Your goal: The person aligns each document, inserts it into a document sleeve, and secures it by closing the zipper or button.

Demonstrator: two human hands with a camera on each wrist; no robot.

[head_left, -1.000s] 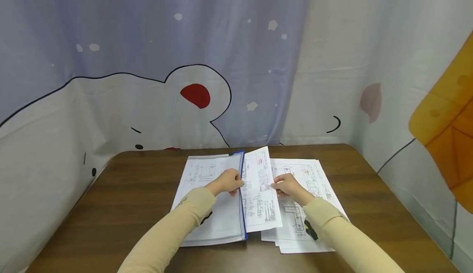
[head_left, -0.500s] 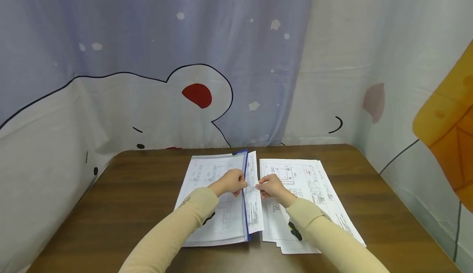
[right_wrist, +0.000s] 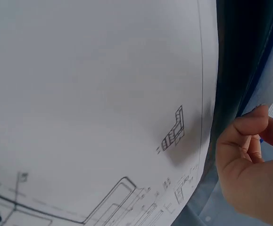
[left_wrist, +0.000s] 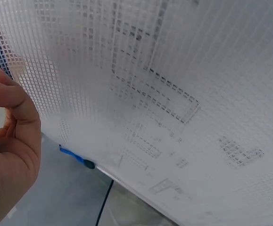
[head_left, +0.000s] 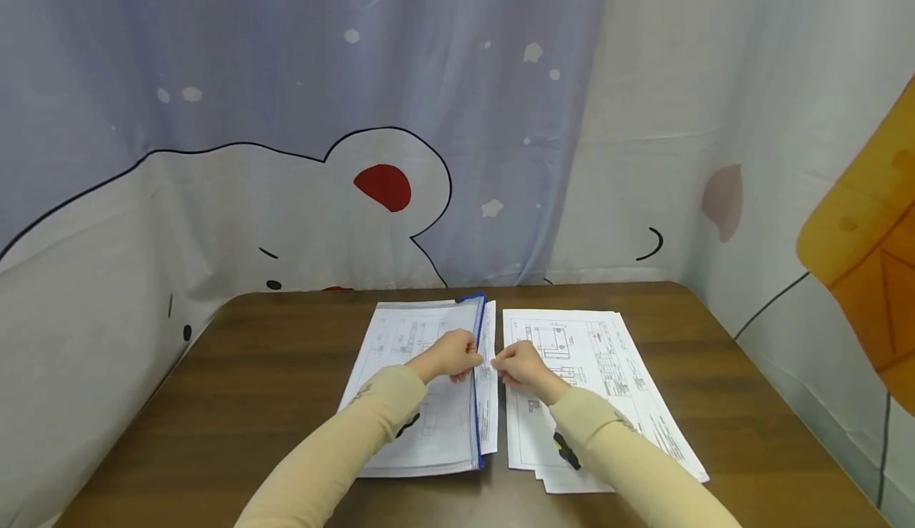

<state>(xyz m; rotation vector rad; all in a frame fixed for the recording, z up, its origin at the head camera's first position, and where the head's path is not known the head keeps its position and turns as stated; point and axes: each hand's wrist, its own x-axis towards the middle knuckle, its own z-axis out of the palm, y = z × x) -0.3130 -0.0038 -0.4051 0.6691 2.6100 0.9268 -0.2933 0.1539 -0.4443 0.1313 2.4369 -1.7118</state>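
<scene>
Blue-edged mesh zip pouch (head_left: 407,445) lies at 11 o'clock on the wooden table (head_left: 286,385); my left hand (head_left: 452,355) pinches its 3 o'clock edge, apparently to hold the mouth up off the printed drawing sheet (head_left: 489,425). My right hand (head_left: 520,363) pinches that sheet's outer edge, likely to steady it; only 1 narrow strip sticks out. At 1 o'clock, just beside the pouch, my right sleeve (head_left: 643,472) crosses the stack of drawings (head_left: 608,361).

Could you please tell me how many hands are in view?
2. The left hand holds the folder at its blue edge; the right hand pinches the sheet sticking out of it. Nothing suggests a further hand is hidden.
</scene>
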